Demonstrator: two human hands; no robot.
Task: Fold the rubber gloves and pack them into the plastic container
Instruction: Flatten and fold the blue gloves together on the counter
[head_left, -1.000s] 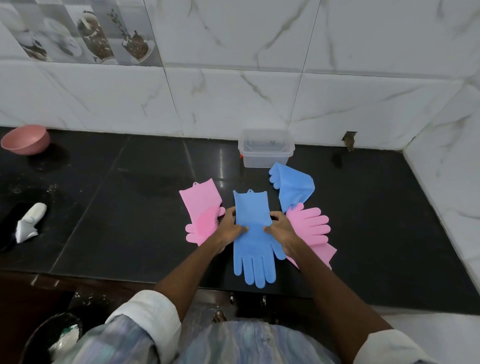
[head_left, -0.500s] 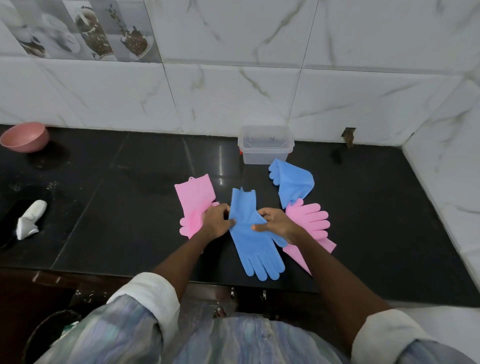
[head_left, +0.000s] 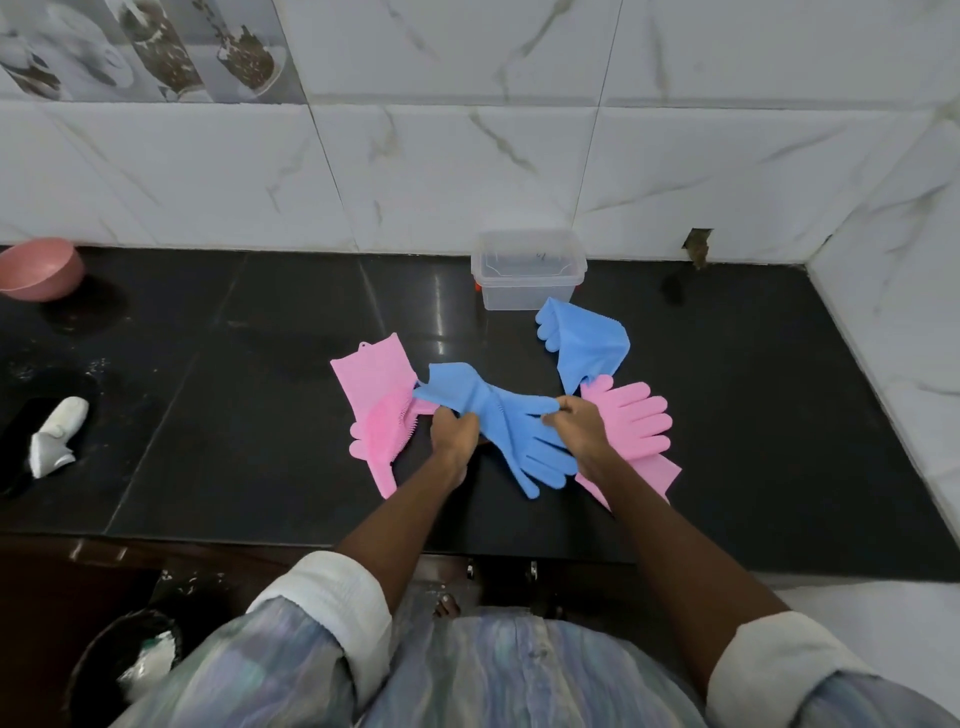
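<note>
From the head view I see both hands on the middle blue glove (head_left: 498, 415), which lies slanted and bunched on the black table (head_left: 208, 415); my left hand (head_left: 453, 428) has its fingers curled tight around the glove's middle; my right hand (head_left: 576, 423) pinches its palm part by the glove's fingers; a pink glove (head_left: 376, 400) lies just left, another pink glove (head_left: 636, 431) just right, a second blue glove (head_left: 584, 345) behind; the plastic container (head_left: 529, 270) stands open by the wall.
</note>
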